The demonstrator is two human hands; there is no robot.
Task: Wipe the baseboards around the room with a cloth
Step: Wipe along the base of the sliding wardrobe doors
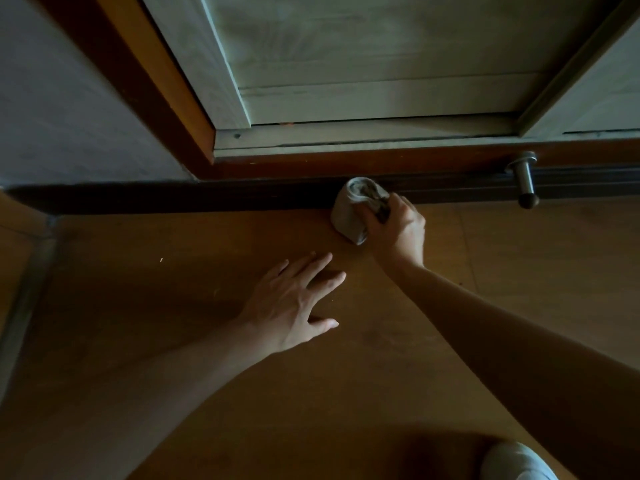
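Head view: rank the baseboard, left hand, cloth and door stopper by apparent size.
1. baseboard
2. left hand, helped by being nearer the camera
3. cloth, partly covered by the right hand
4. door stopper

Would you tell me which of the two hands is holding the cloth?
The right hand grips the bunched grey cloth at the dark baseboard; the left hand holds nothing, its straight fingers spread over the floor.

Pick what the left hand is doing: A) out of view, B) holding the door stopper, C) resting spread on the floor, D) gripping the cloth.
C: the left hand lies spread on the floor, fingers straight; the right hand grips the cloth at the baseboard.
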